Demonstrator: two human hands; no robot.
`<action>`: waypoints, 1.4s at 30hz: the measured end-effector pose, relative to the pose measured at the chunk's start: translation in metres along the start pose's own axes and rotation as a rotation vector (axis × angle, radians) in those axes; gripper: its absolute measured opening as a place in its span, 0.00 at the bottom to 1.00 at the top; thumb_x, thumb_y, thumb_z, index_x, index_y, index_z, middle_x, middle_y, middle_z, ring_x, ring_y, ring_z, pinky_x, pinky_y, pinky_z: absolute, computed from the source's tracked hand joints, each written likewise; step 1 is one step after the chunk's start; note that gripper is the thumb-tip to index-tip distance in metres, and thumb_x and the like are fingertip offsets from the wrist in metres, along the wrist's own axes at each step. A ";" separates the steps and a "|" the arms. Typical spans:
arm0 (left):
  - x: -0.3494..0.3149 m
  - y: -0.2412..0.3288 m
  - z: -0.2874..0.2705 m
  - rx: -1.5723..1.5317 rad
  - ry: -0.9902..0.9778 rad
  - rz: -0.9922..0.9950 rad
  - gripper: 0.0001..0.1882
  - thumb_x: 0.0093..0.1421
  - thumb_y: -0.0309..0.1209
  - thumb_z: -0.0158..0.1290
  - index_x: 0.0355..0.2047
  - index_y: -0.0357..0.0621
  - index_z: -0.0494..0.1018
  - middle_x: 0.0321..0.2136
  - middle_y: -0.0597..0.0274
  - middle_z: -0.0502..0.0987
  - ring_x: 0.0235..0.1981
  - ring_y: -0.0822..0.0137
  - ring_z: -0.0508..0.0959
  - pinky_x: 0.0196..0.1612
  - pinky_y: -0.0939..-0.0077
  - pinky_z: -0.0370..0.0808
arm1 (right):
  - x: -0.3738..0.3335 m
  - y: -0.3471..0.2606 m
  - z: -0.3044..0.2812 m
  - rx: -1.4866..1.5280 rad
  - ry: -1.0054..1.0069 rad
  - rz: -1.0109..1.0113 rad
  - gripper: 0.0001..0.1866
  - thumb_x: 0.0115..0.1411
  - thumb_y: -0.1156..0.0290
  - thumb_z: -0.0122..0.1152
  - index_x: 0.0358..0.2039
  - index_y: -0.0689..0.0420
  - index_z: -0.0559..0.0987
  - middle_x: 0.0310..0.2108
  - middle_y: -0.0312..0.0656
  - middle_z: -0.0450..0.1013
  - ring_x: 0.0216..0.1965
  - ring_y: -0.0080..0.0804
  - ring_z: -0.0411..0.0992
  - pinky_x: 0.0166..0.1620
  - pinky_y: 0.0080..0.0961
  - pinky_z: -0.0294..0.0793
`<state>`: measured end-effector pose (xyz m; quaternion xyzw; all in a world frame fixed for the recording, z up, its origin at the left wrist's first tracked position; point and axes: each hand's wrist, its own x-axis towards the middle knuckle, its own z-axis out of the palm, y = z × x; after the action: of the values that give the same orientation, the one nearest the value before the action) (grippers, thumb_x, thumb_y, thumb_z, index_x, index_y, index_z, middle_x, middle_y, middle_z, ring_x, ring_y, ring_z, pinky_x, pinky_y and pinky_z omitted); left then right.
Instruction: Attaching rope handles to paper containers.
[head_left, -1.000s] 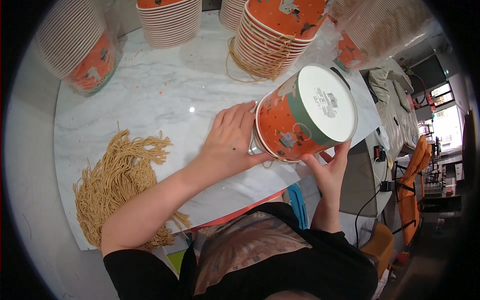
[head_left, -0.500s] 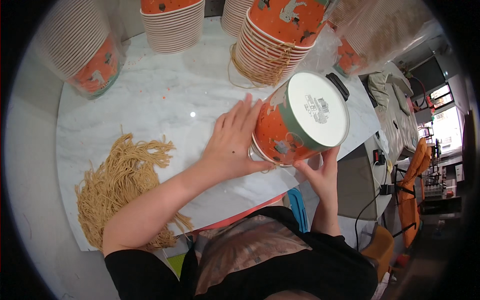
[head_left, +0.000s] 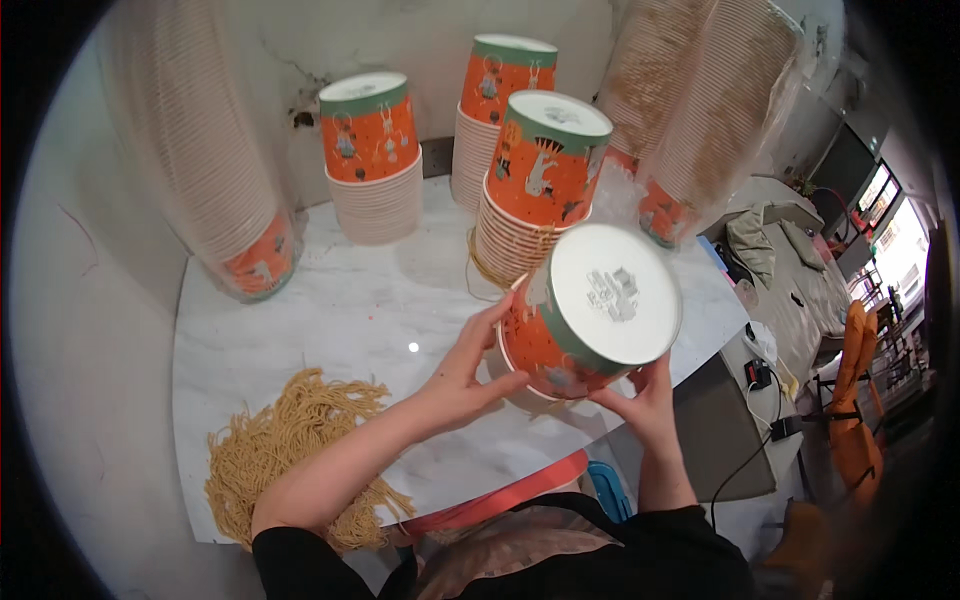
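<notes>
An orange paper bucket (head_left: 535, 345) with a green band and a white base is held upside down and tilted over the table's near right part. My left hand (head_left: 468, 378) grips its left side, thumb along the near side. My right hand (head_left: 648, 408) holds it at the lower right, fingers partly hidden behind it. Just beyond stands an upturned stack of the same buckets (head_left: 545, 175), with tan string (head_left: 487, 270) looped about its lower rims. To the left, a loose heap of tan string (head_left: 290, 430) lies partly under my left forearm.
More upturned bucket stacks (head_left: 375, 190) stand along the wall. Tall plastic-wrapped stacks rise at the left (head_left: 200, 170) and back right (head_left: 715, 120). Right of the marble-patterned table (head_left: 330, 325) are a grey sofa (head_left: 800, 285), a black cable (head_left: 740, 470) and an orange chair (head_left: 855, 400).
The view has tilted up, bringing the stack tops into sight. Both hands still hold the bucket, and my left fingers have drawn in closer around its side.
</notes>
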<state>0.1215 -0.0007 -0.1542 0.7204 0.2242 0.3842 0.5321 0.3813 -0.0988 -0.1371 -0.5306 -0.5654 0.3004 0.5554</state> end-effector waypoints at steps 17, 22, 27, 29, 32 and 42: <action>0.138 0.110 -0.117 -0.773 0.048 0.137 0.41 0.67 0.62 0.47 0.69 0.48 0.57 0.65 0.61 0.66 0.62 0.64 0.70 0.61 0.62 0.70 | 0.234 -0.181 0.023 0.014 -0.302 -0.477 0.62 0.42 0.60 0.85 0.74 0.46 0.54 0.62 0.46 0.68 0.67 0.41 0.62 0.62 0.45 0.71; 0.163 0.095 -0.124 -0.770 0.244 0.114 0.32 0.66 0.56 0.53 0.62 0.49 0.66 0.53 0.66 0.77 0.49 0.73 0.78 0.46 0.76 0.79 | 0.252 -0.173 0.010 -0.019 -0.275 -0.465 0.61 0.43 0.58 0.84 0.74 0.43 0.55 0.61 0.48 0.69 0.66 0.43 0.63 0.63 0.45 0.69; 0.183 0.084 -0.119 -0.863 0.302 0.043 0.20 0.66 0.45 0.59 0.52 0.49 0.73 0.40 0.72 0.81 0.37 0.80 0.78 0.36 0.89 0.77 | 0.263 -0.152 -0.001 -0.034 -0.230 -0.404 0.59 0.45 0.60 0.83 0.74 0.44 0.57 0.61 0.49 0.69 0.65 0.41 0.65 0.65 0.42 0.67; 0.188 0.082 -0.114 -0.842 0.373 -0.036 0.20 0.66 0.44 0.60 0.52 0.48 0.75 0.40 0.72 0.80 0.38 0.79 0.77 0.38 0.86 0.77 | 0.271 -0.140 -0.006 -0.019 -0.235 -0.391 0.58 0.45 0.61 0.83 0.74 0.43 0.57 0.60 0.50 0.70 0.64 0.41 0.66 0.65 0.41 0.66; 0.192 0.083 -0.105 -0.731 0.522 -0.133 0.20 0.65 0.43 0.60 0.52 0.48 0.75 0.41 0.72 0.78 0.40 0.77 0.77 0.43 0.82 0.78 | 0.280 -0.124 -0.006 -0.030 -0.220 -0.361 0.59 0.44 0.59 0.83 0.73 0.45 0.58 0.57 0.50 0.72 0.60 0.40 0.70 0.63 0.39 0.68; 0.195 0.080 -0.093 -0.347 0.489 -0.157 0.31 0.61 0.39 0.65 0.61 0.40 0.69 0.48 0.68 0.76 0.48 0.75 0.75 0.51 0.75 0.75 | 0.281 -0.093 -0.009 -0.086 -0.129 -0.219 0.61 0.42 0.52 0.84 0.74 0.49 0.57 0.58 0.51 0.71 0.59 0.40 0.71 0.60 0.38 0.71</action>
<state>0.1587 0.1702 -0.0047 0.4857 0.3316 0.5362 0.6055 0.4154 0.1376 0.0377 -0.4685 -0.6668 0.2471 0.5242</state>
